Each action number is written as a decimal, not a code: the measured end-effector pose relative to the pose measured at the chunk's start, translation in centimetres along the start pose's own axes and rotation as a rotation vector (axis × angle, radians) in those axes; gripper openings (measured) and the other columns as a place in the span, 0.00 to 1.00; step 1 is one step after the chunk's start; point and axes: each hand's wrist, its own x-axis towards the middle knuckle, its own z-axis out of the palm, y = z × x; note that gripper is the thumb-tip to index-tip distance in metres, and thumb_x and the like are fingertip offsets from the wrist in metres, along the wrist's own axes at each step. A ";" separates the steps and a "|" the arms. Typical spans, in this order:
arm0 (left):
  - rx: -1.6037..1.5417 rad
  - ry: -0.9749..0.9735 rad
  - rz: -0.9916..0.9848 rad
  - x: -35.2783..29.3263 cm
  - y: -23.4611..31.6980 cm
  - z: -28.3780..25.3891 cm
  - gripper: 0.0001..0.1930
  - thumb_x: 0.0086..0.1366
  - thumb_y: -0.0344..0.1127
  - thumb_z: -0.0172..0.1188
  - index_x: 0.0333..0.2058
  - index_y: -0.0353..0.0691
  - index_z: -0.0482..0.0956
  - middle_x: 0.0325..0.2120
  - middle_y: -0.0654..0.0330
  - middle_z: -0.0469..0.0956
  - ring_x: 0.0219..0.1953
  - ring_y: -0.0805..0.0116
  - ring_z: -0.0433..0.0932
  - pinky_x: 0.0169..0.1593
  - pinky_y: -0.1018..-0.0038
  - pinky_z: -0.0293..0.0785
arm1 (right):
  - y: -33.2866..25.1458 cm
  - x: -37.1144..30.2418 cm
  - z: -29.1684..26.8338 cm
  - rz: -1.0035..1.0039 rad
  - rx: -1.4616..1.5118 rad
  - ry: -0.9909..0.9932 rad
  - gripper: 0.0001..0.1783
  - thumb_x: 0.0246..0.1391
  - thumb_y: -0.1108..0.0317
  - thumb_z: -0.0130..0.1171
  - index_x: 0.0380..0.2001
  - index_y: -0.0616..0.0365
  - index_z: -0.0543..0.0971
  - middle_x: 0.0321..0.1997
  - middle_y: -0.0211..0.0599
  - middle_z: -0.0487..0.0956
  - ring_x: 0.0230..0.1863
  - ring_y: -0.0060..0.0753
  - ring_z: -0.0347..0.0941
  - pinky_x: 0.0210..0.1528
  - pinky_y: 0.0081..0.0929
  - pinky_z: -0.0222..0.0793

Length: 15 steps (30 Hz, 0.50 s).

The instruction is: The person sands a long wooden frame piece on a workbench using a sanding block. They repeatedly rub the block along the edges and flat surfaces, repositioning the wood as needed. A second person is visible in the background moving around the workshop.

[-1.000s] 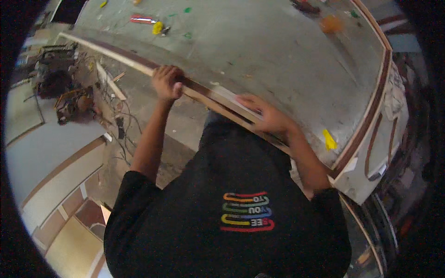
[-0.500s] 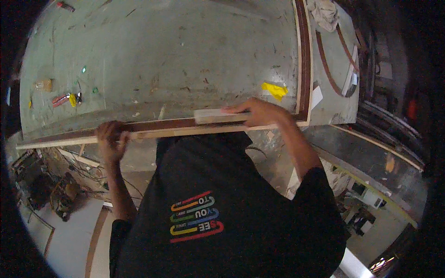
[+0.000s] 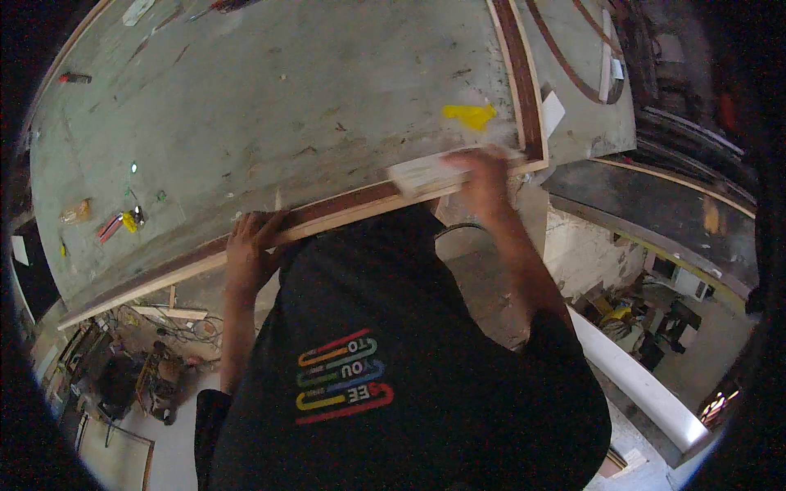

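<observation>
A wooden frame point(image 3: 344, 204) with a brown middle strip and pale edges runs along the near side of a worn green-grey tabletop. My right hand point(image 3: 487, 184) is closed on a pale, flat rectangular block point(image 3: 426, 172), which lies on the frame close to its right corner. The hand is slightly blurred, and the block's underside is hidden. Farther left, my left hand point(image 3: 254, 245) grips the near rail, its fingers bent over the top. Just beyond the block lies a crumpled yellow piece point(image 3: 470, 116) on the tabletop.
Red-handled pliers point(image 3: 109, 227) and other small items lie at the table's left. A red-and-black tool point(image 3: 75, 78) is farther back. Curved brown strips point(image 3: 565, 53) rest to the right of the frame. Cables point(image 3: 192, 327) and wood pieces are on the floor at lower left.
My right hand has slid the block rightward along the frame to its corner. My left hand sits a little farther right on the rail. The whole view has tilted.
</observation>
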 end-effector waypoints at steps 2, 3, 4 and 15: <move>0.003 0.025 0.033 0.0 0.0 0.2 0.31 0.52 0.38 0.72 0.58 0.53 0.80 0.44 0.60 0.78 0.49 0.53 0.76 0.55 0.57 0.73 | 1.6 -0.1 -1.2 0.064 -0.082 0.081 0.22 0.40 0.82 0.63 0.40 0.48 0.88 0.43 0.36 0.87 0.48 0.42 0.82 0.59 0.42 0.67; 0.034 0.048 0.034 -0.1 0.0 0.3 0.30 0.52 0.38 0.72 0.57 0.52 0.80 0.44 0.60 0.78 0.49 0.53 0.76 0.55 0.57 0.73 | 1.5 -0.3 -0.9 0.059 -0.142 0.091 0.23 0.40 0.83 0.62 0.40 0.48 0.88 0.43 0.36 0.88 0.49 0.42 0.82 0.60 0.42 0.66; 0.071 0.070 0.033 -0.1 0.1 0.4 0.29 0.52 0.38 0.72 0.56 0.51 0.81 0.45 0.60 0.78 0.50 0.53 0.76 0.55 0.56 0.73 | 1.2 -0.5 -0.8 0.097 -0.209 0.084 0.23 0.40 0.83 0.62 0.40 0.48 0.88 0.43 0.35 0.88 0.49 0.41 0.82 0.60 0.43 0.65; 0.031 0.111 -0.040 -0.6 -0.4 0.5 0.27 0.51 0.42 0.74 0.51 0.48 0.79 0.48 0.59 0.77 0.53 0.50 0.75 0.56 0.55 0.73 | -3.5 0.0 -0.9 0.126 -0.242 0.027 0.30 0.35 0.82 0.63 0.47 0.48 0.87 0.48 0.37 0.86 0.54 0.42 0.77 0.62 0.48 0.62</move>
